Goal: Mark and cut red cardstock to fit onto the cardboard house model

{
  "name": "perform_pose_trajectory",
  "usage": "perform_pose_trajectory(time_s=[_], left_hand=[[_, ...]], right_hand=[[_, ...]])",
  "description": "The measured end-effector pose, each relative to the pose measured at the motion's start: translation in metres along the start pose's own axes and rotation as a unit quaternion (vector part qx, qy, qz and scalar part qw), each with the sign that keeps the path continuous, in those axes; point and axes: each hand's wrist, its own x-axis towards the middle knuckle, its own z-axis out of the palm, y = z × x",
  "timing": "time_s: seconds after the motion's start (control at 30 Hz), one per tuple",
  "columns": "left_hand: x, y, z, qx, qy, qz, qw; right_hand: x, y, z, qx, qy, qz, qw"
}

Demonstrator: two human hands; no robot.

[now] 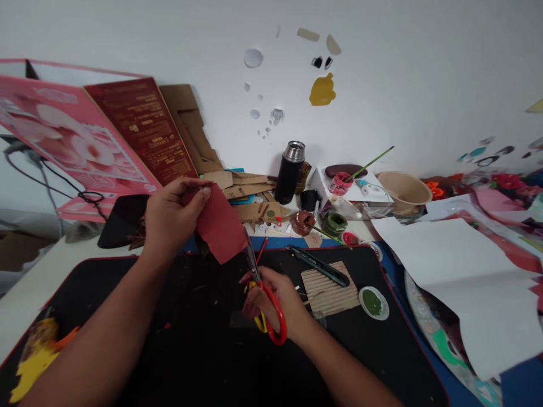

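My left hand (176,212) pinches the upper left edge of a piece of red paper (221,226) between thumb and fingers, raised above the black mat (190,333). My right hand (275,299) is wrapped round the red and yellow handles of a pair of scissors (275,322). The blades point up and away, and their tips meet the paper's lower right edge. How far the blades are parted is hard to tell.
Right of my right hand lie corrugated cardboard (331,299), a dark green cutter (318,264) and a dish of green paint (374,303). Behind stand a black flask (289,175) and paint jars (334,224). White paper (462,271) covers the right side; a pink box (80,133) stands left.
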Motion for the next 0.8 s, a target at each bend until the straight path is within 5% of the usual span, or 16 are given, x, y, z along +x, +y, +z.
perform_pose_trajectory(time_s=[0.3, 0.8], left_hand=[[-0.005, 0.007, 0.006, -0.003, -0.009, -0.017, 1.000], [-0.002, -0.013, 0.013, -0.038, -0.029, -0.027, 0.998]], right_hand=[[-0.003, -0.006, 0.004, -0.077, 0.070, 0.010, 0.995], [-0.002, -0.012, 0.004, -0.185, 0.105, -0.004, 0.977]])
